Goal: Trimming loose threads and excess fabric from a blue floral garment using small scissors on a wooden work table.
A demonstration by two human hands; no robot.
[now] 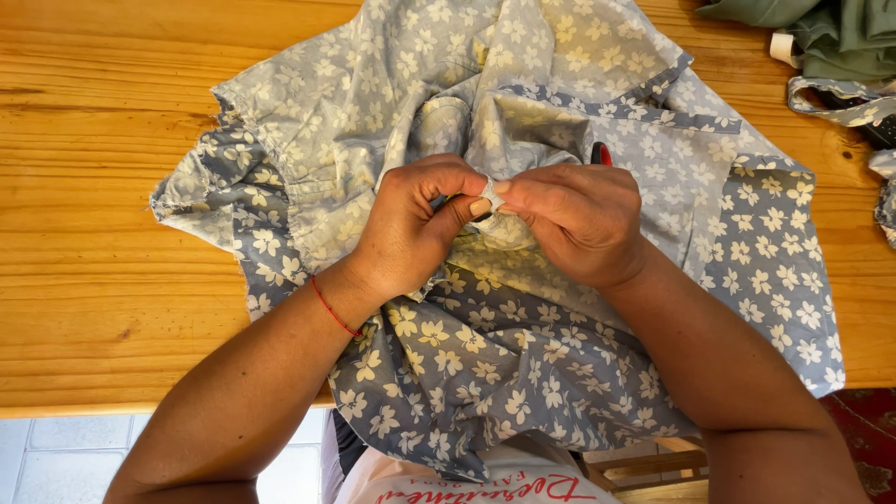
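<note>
Fingers: both sets (481,201) are pinched shut on one small fold of the floral garment (504,345), so a seam spot is kept taut.
Left hand (415,229): curled tight; a red thread bracelet (333,308) is worn at the wrist.
Right hand (579,219): closed over the fold; a red-handled tool (601,154) is partly hidden behind it.
Garment: thin blue-grey cotton with cream flowers, rumpled, spread on the wooden worktop (93,233).
Corner: green cloth (840,33) is heaped well apart.

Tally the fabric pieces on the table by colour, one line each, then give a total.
Blue-grey floral garment, pinched by left hand and right hand: 1
Green cloth, top right corner: 1
Floral strip beside the green cloth: 1
Total: 3
</note>
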